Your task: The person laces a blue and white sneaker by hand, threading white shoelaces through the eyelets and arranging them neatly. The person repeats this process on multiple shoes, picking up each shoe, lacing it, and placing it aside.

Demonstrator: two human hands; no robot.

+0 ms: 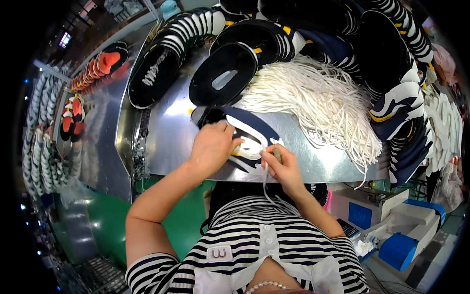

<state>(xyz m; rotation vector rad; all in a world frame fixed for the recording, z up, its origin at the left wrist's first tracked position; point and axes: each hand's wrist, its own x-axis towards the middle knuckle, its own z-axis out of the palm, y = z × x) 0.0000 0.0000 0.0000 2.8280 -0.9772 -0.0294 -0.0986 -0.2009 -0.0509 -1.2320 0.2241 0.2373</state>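
Observation:
A navy, white and black shoe upper lies at the near edge of the metal table, in front of my body. My left hand is closed on its left side, with the fingertips curled over the opening. At the upper's right end my right hand pinches a white shoelace, whose loose end hangs down toward my lap. Something small and tan shows by the right index finger; its kind is unclear. A large heap of white shoelaces spreads just beyond the upper.
Rows of nested black, white and navy uppers line the table's far side and right. Left, past a metal rail, a conveyor carries red-lined uppers. A white and blue machine stands low at the right.

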